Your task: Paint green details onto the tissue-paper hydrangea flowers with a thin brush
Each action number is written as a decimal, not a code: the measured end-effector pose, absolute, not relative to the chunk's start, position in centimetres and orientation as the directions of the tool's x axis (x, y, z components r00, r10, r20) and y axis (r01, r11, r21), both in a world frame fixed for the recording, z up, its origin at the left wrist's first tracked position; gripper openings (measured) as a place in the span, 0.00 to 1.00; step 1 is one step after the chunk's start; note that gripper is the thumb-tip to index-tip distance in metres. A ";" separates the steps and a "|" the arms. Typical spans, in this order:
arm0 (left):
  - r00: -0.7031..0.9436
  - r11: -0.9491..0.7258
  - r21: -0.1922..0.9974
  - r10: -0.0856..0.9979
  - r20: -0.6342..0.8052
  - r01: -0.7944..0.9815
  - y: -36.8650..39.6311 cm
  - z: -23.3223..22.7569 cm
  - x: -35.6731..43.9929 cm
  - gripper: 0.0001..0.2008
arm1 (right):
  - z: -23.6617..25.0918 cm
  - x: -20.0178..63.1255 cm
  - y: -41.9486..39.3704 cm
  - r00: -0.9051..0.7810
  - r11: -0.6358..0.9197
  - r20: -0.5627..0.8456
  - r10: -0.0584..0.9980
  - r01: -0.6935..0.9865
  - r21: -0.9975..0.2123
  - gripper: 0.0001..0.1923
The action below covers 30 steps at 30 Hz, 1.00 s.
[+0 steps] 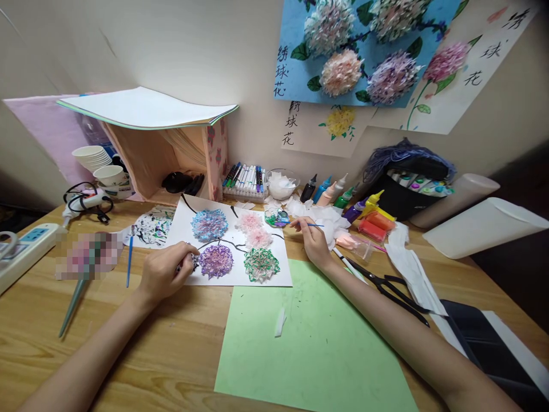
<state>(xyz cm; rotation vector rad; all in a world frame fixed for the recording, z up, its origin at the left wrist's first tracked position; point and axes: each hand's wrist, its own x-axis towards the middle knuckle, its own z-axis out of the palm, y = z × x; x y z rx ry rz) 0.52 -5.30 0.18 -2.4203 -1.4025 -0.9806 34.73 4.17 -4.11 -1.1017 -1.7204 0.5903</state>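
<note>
A white sheet (pixel 223 229) lies on the table with crumpled-paper flowers in blue, pink, purple and green, joined by black painted branches. My left hand (pixel 165 272) rests on its left edge, fingers curled. Beside those fingers shows a black-and-white tuft (pixel 194 262), partly covered; whether they grip it is unclear. My right hand (pixel 312 243) pinches a thin blue paintbrush (pixel 316 225) just off the sheet's right side. Near it sits a small palette (pixel 277 217) smeared with green and blue paint. The purple flower (pixel 217 261) is close to my left hand.
Paint bottles (pixel 328 191), a bowl of white paper (pixel 282 184) and a marker tray (pixel 244 182) line the back. Black scissors (pixel 388 280) lie at right. A green sheet (pixel 309 343) is in front. Another blue brush (pixel 129 260) and a power strip (pixel 32 246) are left.
</note>
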 end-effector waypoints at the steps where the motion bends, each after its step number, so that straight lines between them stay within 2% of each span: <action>1: 0.341 -0.541 0.164 0.707 0.620 0.825 -5.3 0.2 0.6 0.11 | -4.1 34.7 4.1 -0.117 0.480 0.476 0.872 0.399 -0.781 0.21; 13: 0.362 -0.558 0.137 0.687 0.630 0.819 -5.3 0.0 0.3 0.10 | -4.2 34.7 3.9 -0.107 0.506 0.525 0.844 0.480 -0.717 0.20; 18: 0.352 -0.549 0.152 0.699 0.622 0.822 -5.3 0.1 0.5 0.11 | -4.0 34.5 3.6 -0.166 0.551 0.554 0.815 0.515 -0.656 0.18; 27: 0.337 -0.535 0.161 0.709 0.619 0.829 -5.3 0.3 0.7 0.12 | -3.9 34.5 3.6 -0.159 0.553 0.555 0.816 0.490 -0.673 0.18; 30: 0.345 -0.540 0.149 0.701 0.623 0.828 -5.3 0.3 0.7 0.11 | -3.7 34.6 3.4 -0.103 0.536 0.557 0.824 0.459 -0.709 0.18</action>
